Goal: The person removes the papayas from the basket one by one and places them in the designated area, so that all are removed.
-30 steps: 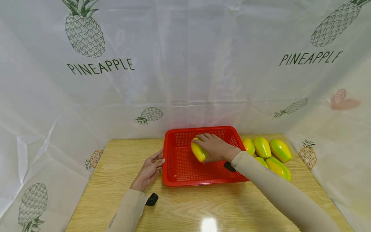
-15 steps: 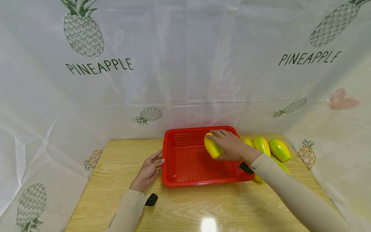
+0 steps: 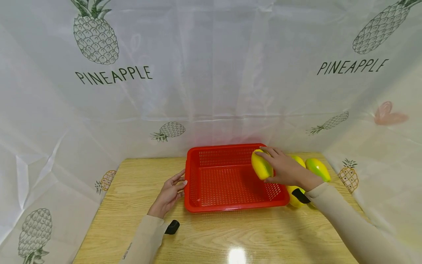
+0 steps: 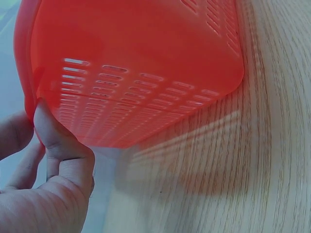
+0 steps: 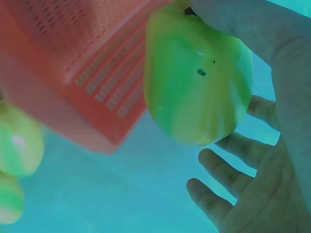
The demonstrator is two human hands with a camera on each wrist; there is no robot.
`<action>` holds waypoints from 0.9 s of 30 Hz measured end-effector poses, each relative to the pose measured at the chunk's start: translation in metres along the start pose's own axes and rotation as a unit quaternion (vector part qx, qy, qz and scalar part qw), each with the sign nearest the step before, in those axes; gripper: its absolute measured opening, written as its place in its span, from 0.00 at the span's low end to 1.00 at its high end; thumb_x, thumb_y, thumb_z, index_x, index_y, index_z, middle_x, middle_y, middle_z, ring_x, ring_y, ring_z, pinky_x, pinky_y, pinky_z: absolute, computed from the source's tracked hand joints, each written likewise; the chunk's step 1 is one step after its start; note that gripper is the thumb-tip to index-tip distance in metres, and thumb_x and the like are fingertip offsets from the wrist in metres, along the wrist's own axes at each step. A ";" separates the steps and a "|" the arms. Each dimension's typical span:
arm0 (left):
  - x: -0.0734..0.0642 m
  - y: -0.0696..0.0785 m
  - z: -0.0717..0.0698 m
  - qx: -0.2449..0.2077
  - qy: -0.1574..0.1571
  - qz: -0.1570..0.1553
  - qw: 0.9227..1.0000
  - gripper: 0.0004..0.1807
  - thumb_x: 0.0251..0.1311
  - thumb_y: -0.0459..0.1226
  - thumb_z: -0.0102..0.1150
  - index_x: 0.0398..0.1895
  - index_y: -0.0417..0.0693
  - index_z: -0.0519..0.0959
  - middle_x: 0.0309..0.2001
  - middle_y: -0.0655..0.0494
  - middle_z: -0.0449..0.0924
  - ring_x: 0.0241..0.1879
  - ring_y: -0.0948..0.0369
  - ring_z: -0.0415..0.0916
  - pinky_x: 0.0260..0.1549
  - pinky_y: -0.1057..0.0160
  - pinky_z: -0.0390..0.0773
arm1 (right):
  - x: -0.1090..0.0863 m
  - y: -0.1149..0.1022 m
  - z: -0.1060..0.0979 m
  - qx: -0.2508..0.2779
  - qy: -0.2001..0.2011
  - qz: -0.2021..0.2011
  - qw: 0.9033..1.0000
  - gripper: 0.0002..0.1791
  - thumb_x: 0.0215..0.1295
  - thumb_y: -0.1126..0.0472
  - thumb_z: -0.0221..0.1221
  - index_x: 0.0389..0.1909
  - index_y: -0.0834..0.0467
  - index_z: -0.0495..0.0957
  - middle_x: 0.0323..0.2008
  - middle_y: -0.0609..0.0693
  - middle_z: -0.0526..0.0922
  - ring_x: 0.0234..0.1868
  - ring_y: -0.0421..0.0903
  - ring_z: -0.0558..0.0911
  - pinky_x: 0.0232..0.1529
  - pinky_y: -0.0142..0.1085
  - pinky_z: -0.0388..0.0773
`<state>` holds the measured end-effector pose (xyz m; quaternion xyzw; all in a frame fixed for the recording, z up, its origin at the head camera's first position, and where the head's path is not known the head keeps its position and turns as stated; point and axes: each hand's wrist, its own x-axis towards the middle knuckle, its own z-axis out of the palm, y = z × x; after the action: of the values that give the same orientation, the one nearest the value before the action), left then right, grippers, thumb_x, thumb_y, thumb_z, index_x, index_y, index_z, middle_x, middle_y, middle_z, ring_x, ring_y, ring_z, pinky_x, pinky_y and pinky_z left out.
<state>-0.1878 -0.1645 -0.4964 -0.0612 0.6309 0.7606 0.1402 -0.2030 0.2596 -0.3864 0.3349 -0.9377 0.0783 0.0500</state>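
My right hand (image 3: 285, 168) grips a yellow-green papaya (image 3: 261, 165) over the right end of a red plastic basket (image 3: 237, 208). In the right wrist view the thumb lies across the top of the papaya (image 5: 189, 92) and the fingers reach along its far side, with the basket's slotted wall (image 5: 104, 87) beside it. My left hand (image 3: 167, 196) stays at the basket's left side. The left wrist view shows its thumb and fingers pinching the rim (image 4: 24, 58). No fruit shows on the basket's visible floor.
More papayas (image 3: 318, 168) lie on the wooden table (image 3: 204, 234) right of the basket, partly hidden by my right hand and sleeve. A white pineapple-print sheet (image 3: 224, 73) hangs close behind the table and along both sides.
My right hand has carried the papaya rightward, from the middle of the basket to over its right end. The left hand and the basket have stayed in place.
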 end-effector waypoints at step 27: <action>0.000 -0.002 0.000 -0.001 0.001 0.000 1.000 0.32 0.79 0.27 0.51 0.83 0.49 0.63 0.58 0.49 0.68 0.34 0.64 0.73 0.30 0.70 0.76 | -0.094 0.065 0.003 -0.026 0.054 0.036 0.998 0.54 0.46 0.55 0.84 0.73 0.65 0.68 0.70 0.70 0.66 0.63 0.74 0.70 0.56 0.73 0.71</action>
<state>-0.1873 -0.1640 -0.4988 -0.0624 0.6299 0.7614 0.1399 -0.1716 0.3672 -0.4101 0.2943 -0.9469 0.0737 0.1068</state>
